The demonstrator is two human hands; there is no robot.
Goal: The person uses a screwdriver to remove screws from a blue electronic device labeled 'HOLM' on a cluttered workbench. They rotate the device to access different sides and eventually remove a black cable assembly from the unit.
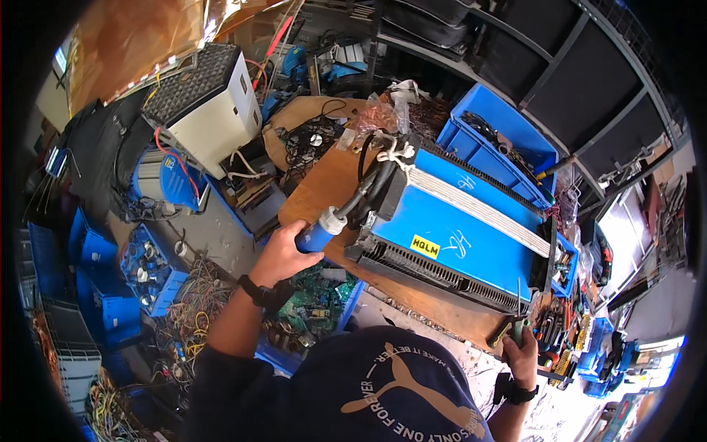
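Note:
A large blue box-shaped electrical unit (412, 221) with black finned sides lies on a wooden tabletop (313, 195), a white band running along its length. From its left end comes a thick black cable (362, 193), with white cord (398, 153) knotted beside it. At that cable's end is a blue round industrial plug (317, 236) with a grey collar, and my left hand (280, 256) is wrapped round it. By the unit's near right corner, my right hand (523, 357) grips a screwdriver (518, 324) with a greenish handle, its thin shaft pointing up along the black end.
Behind the unit stands a blue crate (508, 136) holding cables. Hand tools (556, 328) crowd the right end of the table. Below my left arm sits a bin of green circuit boards (317, 298). Tangled wires (199, 302) and a white cabinet (221, 110) lie to the left.

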